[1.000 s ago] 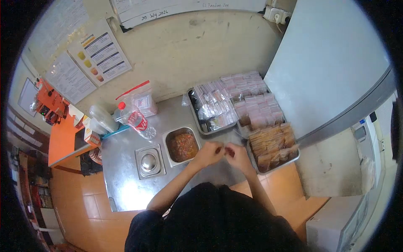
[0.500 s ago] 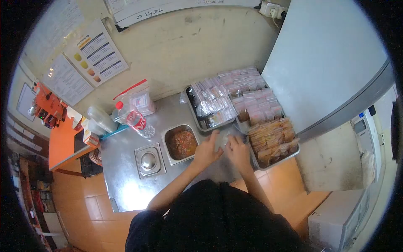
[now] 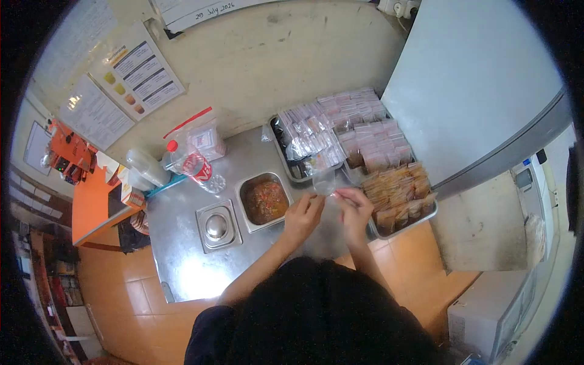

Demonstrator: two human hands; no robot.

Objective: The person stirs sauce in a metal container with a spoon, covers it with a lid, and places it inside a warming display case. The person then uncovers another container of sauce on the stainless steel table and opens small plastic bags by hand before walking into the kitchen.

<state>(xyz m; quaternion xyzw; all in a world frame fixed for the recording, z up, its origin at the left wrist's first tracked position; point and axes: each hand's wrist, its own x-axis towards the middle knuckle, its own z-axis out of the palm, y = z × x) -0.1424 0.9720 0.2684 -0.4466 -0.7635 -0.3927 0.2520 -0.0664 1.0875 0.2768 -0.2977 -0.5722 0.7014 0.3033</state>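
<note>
A small clear plastic bag (image 3: 324, 182) is held up between my two hands, over the steel table. My left hand (image 3: 303, 216) is closed at the bag's lower left side, just right of a steel pan of chopped red sauce (image 3: 265, 199). Pinching the bag's right side is my right hand (image 3: 354, 210), near a tray of brown-filled packets (image 3: 398, 201). Behind the hands, a tray of clear packets (image 3: 310, 140) stands beside more rows of packets (image 3: 377, 145).
A steel lid (image 3: 217, 227) lies left of the sauce pan. Behind it are a plastic bottle with a red cap (image 3: 196, 166) and a zip bag (image 3: 205, 140). The steel table (image 3: 182, 255) meets the wall at the back; a large pale panel (image 3: 474, 91) rises at the right.
My hands were apart half a second ago; now they are closer together with the clear bag raised between them. The view has shifted slightly.
</note>
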